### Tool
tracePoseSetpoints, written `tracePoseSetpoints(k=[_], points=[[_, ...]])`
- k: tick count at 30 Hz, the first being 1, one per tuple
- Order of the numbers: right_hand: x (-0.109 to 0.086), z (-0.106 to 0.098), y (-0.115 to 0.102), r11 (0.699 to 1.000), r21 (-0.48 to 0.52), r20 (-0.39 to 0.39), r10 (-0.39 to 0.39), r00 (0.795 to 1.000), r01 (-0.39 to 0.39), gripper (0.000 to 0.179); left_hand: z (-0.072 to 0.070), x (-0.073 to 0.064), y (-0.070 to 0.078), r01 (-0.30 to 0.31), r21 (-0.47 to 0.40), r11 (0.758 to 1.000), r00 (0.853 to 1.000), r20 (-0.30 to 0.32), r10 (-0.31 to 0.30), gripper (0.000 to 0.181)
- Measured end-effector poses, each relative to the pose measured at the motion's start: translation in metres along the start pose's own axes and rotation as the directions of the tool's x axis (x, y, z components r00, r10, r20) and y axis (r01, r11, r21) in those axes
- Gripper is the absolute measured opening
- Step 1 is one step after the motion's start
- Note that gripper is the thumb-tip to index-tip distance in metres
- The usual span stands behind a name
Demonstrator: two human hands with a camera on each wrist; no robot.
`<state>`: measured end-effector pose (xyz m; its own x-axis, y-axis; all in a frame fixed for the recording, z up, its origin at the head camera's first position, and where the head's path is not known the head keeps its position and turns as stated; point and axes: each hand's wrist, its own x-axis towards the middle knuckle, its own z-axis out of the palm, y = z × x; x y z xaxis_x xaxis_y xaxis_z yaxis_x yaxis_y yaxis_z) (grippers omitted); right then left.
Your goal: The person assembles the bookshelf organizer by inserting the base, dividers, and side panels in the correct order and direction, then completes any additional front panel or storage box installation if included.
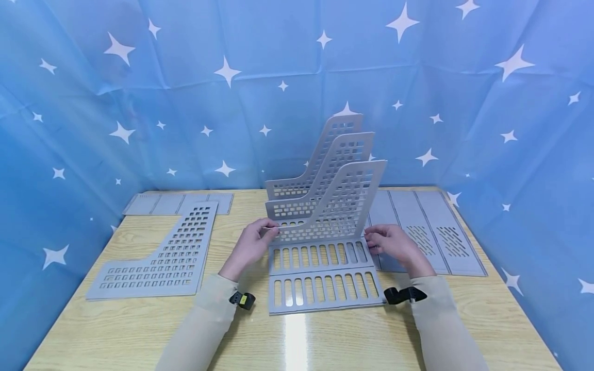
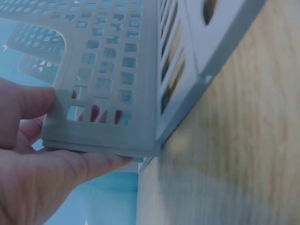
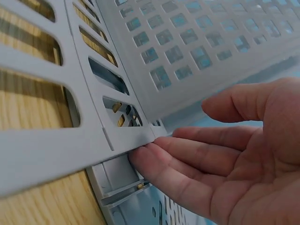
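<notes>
A grey slotted base panel (image 1: 320, 273) lies on the table in front of the person. Three grey perforated dividers stand up from its rear half, one behind another, each with a low left end and a tall right end. At the low left corner of the front divider (image 1: 343, 214), the left hand (image 1: 252, 242) pinches it, thumb on the near face and fingers behind. The right hand (image 1: 394, 245) is at the base's right edge, beside that divider's lower right corner. In the right wrist view its fingertips (image 3: 147, 157) touch the base edge, fingers fairly straight, thumb apart.
On the left lies a loose perforated L-shaped panel (image 1: 199, 257), overlapping a flat grey folded panel (image 1: 158, 204) at the back. A larger grey panel with slanted slots (image 1: 429, 206) lies at the right, partly under the base's side. A blue starred curtain (image 1: 195, 93) encloses the table.
</notes>
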<state>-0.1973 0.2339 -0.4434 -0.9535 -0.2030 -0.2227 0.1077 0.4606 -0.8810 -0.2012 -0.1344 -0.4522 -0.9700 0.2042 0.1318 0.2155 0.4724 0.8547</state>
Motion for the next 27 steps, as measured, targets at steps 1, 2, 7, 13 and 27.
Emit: tracePoseSetpoints(k=[1, 2, 7, 13, 27], points=[[0.000, 0.000, 0.000, 1.000, -0.003, -0.001, -0.002, 1.000, 0.002, 0.043, 0.001, 0.000, 0.000, -0.002, -0.011, 1.000, 1.000, -0.006, 0.002, 0.017], [0.001, 0.000, 0.001, 1.000, -0.005, -0.002, -0.006, 1.000, 0.006, 0.043, 0.003, 0.001, 0.000, -0.009, -0.022, 1.000, 1.000, -0.012, 0.009, 0.017], [0.002, 0.000, 0.001, 1.000, 0.004, -0.004, -0.022, 1.000, 0.022, 0.044, 0.007, 0.002, 0.002, -0.047, -0.048, 0.998, 0.999, -0.020, 0.046, 0.017], [0.001, -0.001, 0.000, 0.998, 0.033, -0.007, -0.045, 0.999, 0.045, 0.044, 0.009, 0.004, 0.004, -0.086, -0.045, 0.995, 0.996, -0.022, 0.085, 0.017], [0.002, 0.005, -0.003, 1.000, -0.025, -0.053, -0.010, 0.999, 0.008, 0.042, 0.016, 0.008, -0.002, -0.050, -0.043, 0.998, 0.998, -0.027, 0.049, 0.018]])
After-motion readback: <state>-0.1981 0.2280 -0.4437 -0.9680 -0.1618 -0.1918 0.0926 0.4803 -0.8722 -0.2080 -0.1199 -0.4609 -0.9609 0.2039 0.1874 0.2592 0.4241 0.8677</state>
